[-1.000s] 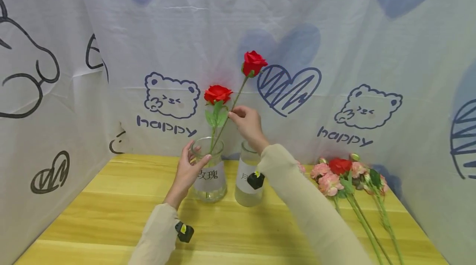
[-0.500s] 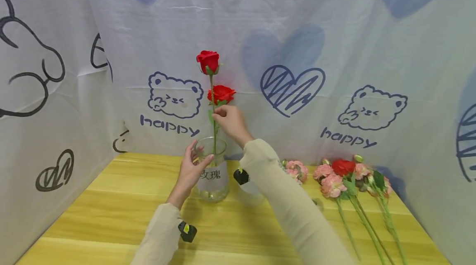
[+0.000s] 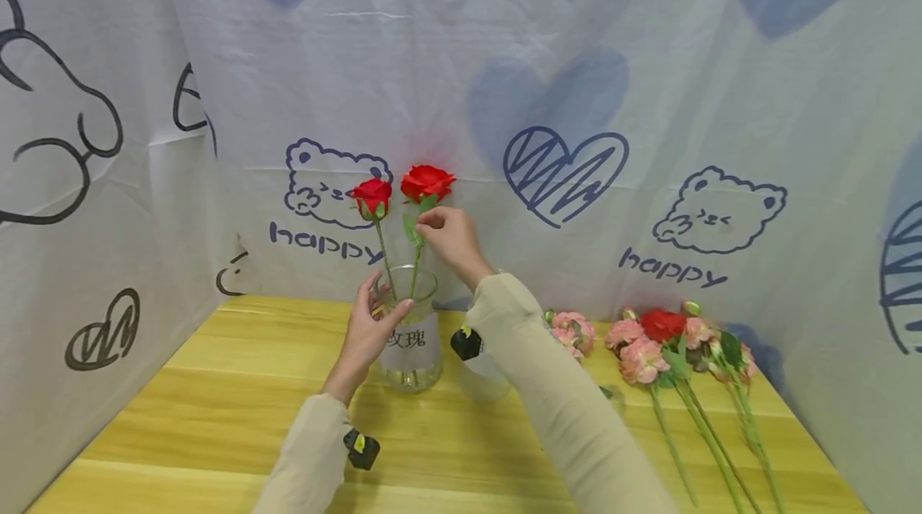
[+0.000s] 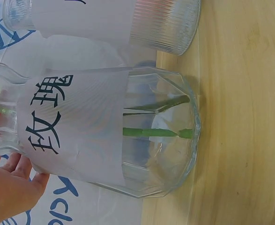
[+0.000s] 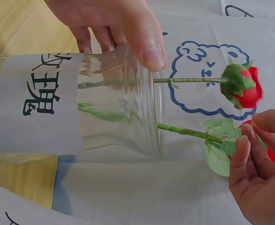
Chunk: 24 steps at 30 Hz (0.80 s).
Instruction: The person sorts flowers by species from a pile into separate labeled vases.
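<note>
My left hand (image 3: 367, 334) grips the neck of a clear glass vase (image 4: 146, 176) bearing a white paper label with dark characters. Two red roses stand in the vase, stems reaching near its bottom. The left rose (image 5: 249, 87) leans left with its head lower than the other. The right rose (image 3: 428, 182) has green leaves (image 5: 218, 161) below its bloom. My right hand (image 3: 454, 242) is beside this rose's upper stem, thumb and fingers bent close together. In the right wrist view its fingertips overlap the leaves; whether they pinch anything is unclear.
A second labelled glass vase (image 4: 163, 26) stands to the right, partly behind my right sleeve (image 3: 547, 378). Pink flowers (image 3: 643, 359) and another red rose (image 3: 663, 325) lie on the wooden table (image 3: 216, 386) at the right. A printed cloth (image 3: 461, 10) hangs behind.
My right hand brought one rose leftward over the vase; the rose left its fingers and dropped lower, leaning left. The right hand stays near the other rose. My left hand keeps hold of the vase.
</note>
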{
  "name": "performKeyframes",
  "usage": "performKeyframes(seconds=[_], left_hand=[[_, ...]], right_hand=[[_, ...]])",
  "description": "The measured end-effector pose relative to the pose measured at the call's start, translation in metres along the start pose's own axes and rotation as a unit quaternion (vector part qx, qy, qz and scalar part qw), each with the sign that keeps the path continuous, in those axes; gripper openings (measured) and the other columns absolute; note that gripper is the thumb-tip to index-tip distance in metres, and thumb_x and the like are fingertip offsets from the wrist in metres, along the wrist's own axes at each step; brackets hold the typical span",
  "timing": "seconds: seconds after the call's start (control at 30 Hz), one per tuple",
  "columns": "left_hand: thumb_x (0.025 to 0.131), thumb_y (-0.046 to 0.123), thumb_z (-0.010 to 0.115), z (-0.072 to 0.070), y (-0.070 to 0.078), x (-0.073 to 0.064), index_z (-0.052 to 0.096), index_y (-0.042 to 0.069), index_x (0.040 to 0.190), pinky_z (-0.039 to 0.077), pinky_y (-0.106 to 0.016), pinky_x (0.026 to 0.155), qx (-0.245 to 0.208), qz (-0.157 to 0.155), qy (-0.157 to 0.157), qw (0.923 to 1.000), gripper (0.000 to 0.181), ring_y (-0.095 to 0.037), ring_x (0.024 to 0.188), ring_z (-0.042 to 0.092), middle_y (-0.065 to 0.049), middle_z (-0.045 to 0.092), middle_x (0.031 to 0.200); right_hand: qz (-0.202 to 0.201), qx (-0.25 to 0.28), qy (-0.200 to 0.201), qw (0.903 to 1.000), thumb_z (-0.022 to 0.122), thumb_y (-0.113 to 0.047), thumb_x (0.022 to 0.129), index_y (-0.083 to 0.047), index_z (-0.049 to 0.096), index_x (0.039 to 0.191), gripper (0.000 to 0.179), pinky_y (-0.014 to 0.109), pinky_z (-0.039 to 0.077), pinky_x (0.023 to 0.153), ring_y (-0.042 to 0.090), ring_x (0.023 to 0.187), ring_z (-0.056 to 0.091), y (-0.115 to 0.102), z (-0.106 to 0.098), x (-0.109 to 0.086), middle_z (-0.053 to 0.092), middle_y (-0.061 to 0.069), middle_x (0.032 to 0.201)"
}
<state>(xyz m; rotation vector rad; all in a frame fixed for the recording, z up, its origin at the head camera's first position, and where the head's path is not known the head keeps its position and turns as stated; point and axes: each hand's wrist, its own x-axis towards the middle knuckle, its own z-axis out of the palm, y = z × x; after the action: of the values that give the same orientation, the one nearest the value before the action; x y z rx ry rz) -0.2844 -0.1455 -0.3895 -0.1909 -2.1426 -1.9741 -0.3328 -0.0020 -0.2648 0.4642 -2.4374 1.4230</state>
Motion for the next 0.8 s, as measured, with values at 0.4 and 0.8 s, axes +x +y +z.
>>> performKeyframes(seconds=[0.4, 0.8], left_hand=[[0.091, 0.023, 0.068, 0.002, 0.001, -0.002, 0.016, 0.008, 0.154, 0.022, -0.047, 0.115, 0.000, 0.002, -0.003, 1.0000, 0.083, -0.037, 0.138, 0.028, -0.023, 0.033, 0.150], [0.091, 0.026, 0.068, 0.001, -0.003, -0.001, 0.019, 0.009, 0.153, 0.024, -0.046, 0.114, 0.019, 0.005, 0.008, 0.9998, 0.080, -0.034, 0.136, 0.031, -0.017, 0.038, 0.147]], right_hand=[[0.005, 0.017, -0.023, 0.9996, 0.063, -0.004, 0.091, 0.004, 0.069, 0.106, 0.018, 0.025, 0.052, 0.070, 0.021, 0.088, 0.061, 0.008, -0.015, -0.007, 0.069, 0.014, 0.101], [0.017, 0.053, -0.015, 0.9983, 0.061, -0.008, 0.093, 0.002, 0.066, 0.116, 0.025, 0.026, 0.054, 0.065, 0.024, 0.097, 0.062, 0.020, -0.063, -0.016, 0.067, 0.016, 0.111]])
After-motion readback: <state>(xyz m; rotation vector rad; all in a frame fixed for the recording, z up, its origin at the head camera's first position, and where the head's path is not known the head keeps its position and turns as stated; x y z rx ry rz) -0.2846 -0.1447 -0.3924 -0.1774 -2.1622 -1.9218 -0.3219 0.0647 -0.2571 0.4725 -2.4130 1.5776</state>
